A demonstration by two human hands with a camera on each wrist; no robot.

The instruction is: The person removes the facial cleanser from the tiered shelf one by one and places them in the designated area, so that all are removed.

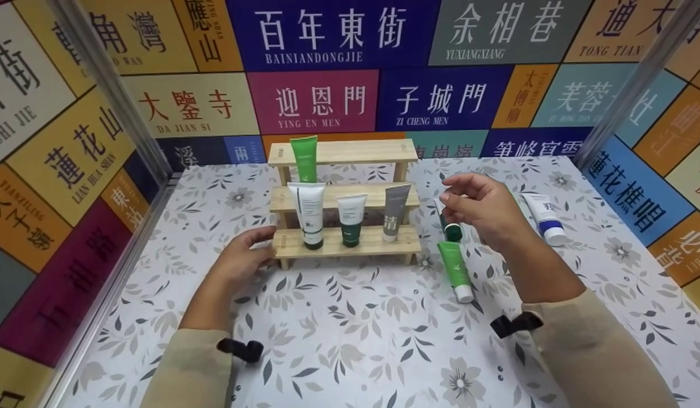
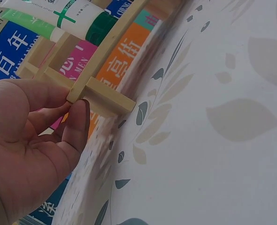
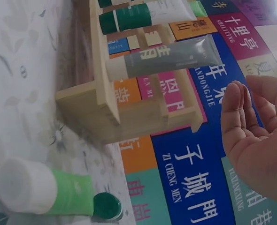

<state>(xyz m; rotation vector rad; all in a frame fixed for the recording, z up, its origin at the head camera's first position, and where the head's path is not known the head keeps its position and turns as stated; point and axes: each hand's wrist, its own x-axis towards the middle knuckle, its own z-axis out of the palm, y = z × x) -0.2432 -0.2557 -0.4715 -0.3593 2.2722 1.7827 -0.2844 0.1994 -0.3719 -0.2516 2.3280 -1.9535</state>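
A three-tier wooden display stand [image 1: 350, 245] stands before the back wall. My left hand [image 1: 249, 255] pinches the left end of its bottom shelf; the left wrist view shows thumb and fingers at the shelf corner [image 2: 80, 89]. Upright on that shelf are a large white tube [image 1: 309, 212], a white-and-green tube [image 1: 351, 218] and a grey tube [image 1: 396, 212]. A green tube [image 1: 304, 158] stands higher up, its base hidden. My right hand [image 1: 480, 207] hovers right of the stand, fingers loosely bent, holding nothing. Below it lies a green-capped tube [image 1: 453, 231], partly hidden by the fingers.
Another green tube [image 1: 455, 271] with a white cap lies on the patterned tabletop [image 1: 350, 351], in front of the green-capped one. Farther right lies a white tube [image 1: 542, 218] with a blue band. Panels with printed characters [image 1: 333, 34] enclose the back and sides.
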